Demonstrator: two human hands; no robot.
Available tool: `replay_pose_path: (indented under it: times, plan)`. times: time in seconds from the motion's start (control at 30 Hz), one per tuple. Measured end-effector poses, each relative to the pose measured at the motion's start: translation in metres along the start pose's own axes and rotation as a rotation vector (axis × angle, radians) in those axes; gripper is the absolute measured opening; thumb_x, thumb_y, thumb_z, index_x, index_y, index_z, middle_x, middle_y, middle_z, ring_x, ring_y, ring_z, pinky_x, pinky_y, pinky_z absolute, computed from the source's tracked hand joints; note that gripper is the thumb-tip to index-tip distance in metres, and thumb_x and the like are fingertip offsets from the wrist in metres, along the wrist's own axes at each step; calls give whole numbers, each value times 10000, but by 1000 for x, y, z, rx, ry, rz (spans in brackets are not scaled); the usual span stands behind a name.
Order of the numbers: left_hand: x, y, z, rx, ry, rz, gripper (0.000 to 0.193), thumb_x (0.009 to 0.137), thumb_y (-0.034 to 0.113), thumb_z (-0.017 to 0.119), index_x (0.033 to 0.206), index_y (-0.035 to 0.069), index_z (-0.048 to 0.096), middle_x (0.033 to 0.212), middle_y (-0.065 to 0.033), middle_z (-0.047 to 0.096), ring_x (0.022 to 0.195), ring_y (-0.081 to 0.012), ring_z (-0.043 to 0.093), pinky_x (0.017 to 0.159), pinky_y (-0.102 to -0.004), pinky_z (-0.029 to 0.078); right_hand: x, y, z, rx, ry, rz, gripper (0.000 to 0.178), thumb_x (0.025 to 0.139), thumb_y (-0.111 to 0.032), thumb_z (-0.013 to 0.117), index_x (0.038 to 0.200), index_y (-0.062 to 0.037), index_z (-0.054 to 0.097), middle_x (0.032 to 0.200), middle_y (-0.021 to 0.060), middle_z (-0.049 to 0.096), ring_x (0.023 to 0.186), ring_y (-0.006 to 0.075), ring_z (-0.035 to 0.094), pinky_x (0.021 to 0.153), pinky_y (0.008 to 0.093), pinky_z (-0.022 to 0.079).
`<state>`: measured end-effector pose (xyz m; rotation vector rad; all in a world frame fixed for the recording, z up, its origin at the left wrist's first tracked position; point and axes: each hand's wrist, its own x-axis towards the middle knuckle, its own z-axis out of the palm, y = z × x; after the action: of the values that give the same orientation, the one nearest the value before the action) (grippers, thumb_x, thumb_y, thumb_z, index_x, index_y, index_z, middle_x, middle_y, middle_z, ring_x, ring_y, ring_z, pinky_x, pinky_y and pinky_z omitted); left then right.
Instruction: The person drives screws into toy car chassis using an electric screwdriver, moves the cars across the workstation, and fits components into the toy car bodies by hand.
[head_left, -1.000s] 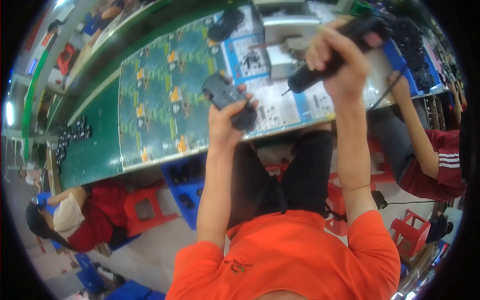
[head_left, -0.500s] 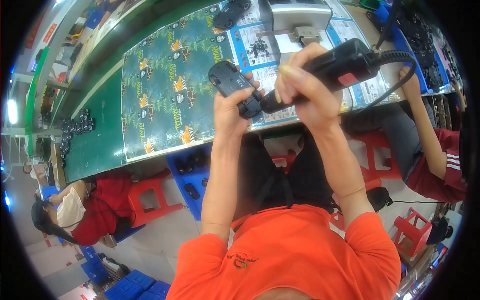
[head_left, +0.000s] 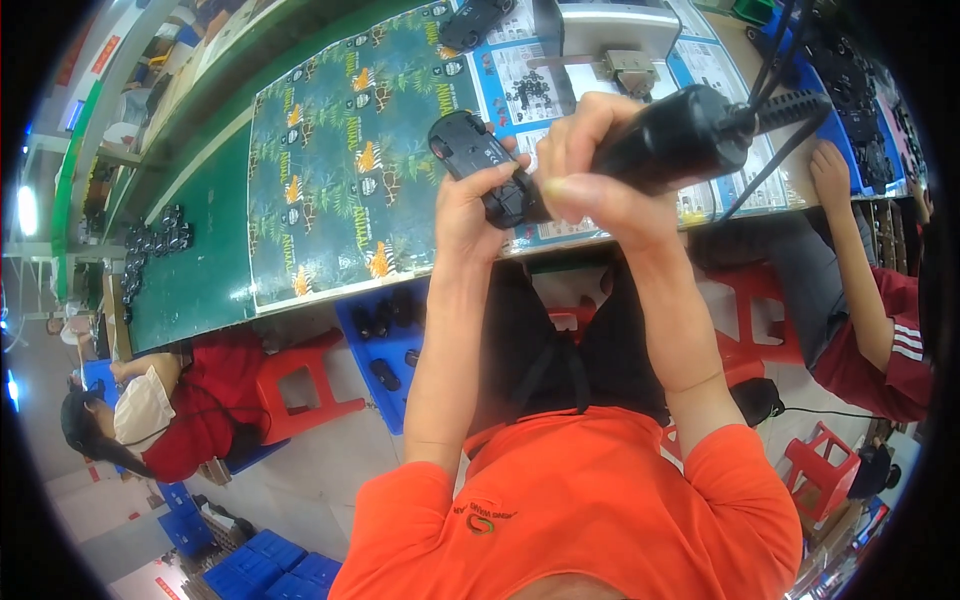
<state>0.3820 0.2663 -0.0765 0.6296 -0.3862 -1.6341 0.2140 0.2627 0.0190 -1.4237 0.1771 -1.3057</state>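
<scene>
Left hand (head_left: 470, 205): closed around a small black toy car body (head_left: 480, 160), held up above the near edge of the green workbench (head_left: 190, 280).

Right hand (head_left: 590, 175): wrapped around a black electric screwdriver (head_left: 670, 140), tip meeting the car's rear end; its cable runs up toward the far right corner.

Handling note: best kept square to the screw, the car braced firmly, pressure light.

Surroundings: printed mat (head_left: 330, 150), another black car (head_left: 470, 20) at the far edge, blue bin (head_left: 385, 350) beneath the bench.
</scene>
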Motion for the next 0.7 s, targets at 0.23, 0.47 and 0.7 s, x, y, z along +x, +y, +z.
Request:
replay_pose_path:
  times: [0.23, 0.47, 0.7]
  plan:
    - [1, -5, -18, 7, 73, -32, 272, 780, -9, 701, 1047, -1, 648, 891, -92, 676, 795, -218, 682, 726, -356, 557, -11, 12, 19, 123, 113, 76, 172, 828, -75, 630, 786, -56, 464, 628, 48, 475, 527, 152, 457, 487, 266, 354]
    - [-34, 57, 7, 1091, -101, 547, 717, 714, 387, 899, 1242, 17, 586, 957, -52, 639, 834, -170, 648, 698, -298, 504, -31, -6, -22, 149, 153, -135, 109, 912, -98, 565, 886, -55, 468, 692, 38, 446, 610, 148, 438, 555, 277, 372]
    - [-62, 181, -92, 2328, -341, 744, 944, 562, 657, 811, 1289, 102, 574, 1074, -104, 596, 1066, -294, 579, 911, -418, 430, -50, -10, -83, 78, 225, -48, 79, 960, -112, 530, 943, -40, 504, 724, 42, 433, 629, 137, 417, 576, 272, 329]
